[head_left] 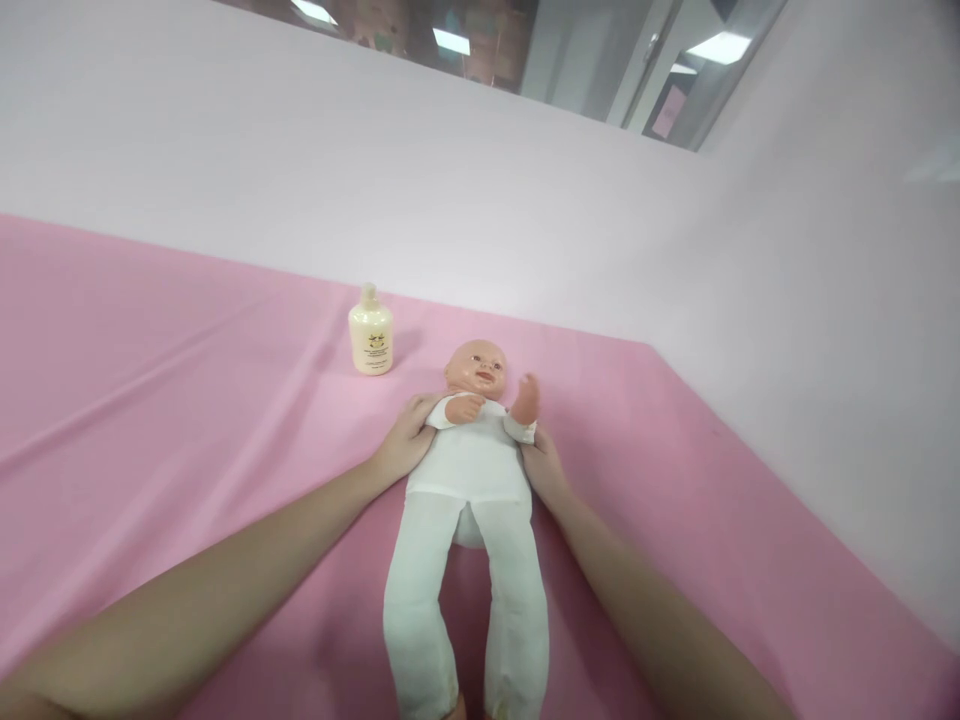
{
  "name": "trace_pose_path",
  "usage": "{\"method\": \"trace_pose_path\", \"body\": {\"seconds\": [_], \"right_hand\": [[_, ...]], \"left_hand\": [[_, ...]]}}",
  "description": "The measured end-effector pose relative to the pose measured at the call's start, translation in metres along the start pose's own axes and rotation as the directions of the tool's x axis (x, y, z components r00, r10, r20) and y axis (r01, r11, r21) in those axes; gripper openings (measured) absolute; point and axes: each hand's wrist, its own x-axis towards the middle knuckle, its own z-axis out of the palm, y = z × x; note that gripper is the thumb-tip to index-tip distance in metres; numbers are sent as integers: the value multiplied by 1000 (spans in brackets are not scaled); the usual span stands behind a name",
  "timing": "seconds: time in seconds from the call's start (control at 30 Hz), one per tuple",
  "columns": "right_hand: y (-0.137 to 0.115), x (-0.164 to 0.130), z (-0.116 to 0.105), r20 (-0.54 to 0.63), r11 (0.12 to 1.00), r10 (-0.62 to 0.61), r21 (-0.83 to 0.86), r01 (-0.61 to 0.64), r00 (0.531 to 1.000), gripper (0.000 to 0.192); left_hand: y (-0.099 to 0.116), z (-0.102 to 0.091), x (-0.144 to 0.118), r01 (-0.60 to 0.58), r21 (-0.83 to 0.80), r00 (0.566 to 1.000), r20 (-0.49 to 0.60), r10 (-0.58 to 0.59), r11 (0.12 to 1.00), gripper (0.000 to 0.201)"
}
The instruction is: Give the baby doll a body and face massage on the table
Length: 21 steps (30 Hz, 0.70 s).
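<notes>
Doll (471,470) lies face-up on pink sheet (187,400), dressed in white, head toward wall. Left hand (405,440) cups its shoulder/side, right hand (544,465) the other side under the raised arm; both grips wrapped on the torso. Lotion bottle (370,343) stands upright near the head, apparently untouched, so probably early.

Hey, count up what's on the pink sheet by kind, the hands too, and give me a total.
Baby doll, lying face up in white clothes: 1
Cream bottle, standing upright beside the doll's head: 1
Hands on the doll's sides, left hand and right hand: 2
Total: 4
</notes>
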Motion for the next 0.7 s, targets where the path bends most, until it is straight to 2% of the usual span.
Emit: {"method": "trace_pose_path", "body": {"seconds": [0.17,0.43,0.57,0.7], "right_hand": [[7,3,-2,24,999,-24,23,24,999,36],[0,-1,-3,-34,991,126,-38,-127,991,31],[-3,-2,-6,-41,977,209,48,-207,977,47],[-2,0,-8,-73,971,231,82,-225,970,59]], "left_hand": [[-3,0,0,-24,3,1000,13,24,1000,54],[2,0,0,105,-122,994,-27,-109,987,50],[-1,2,0,120,-181,991,-43,-130,976,49],[-4,3,0,148,-212,985,-53,-162,966,50]]}}
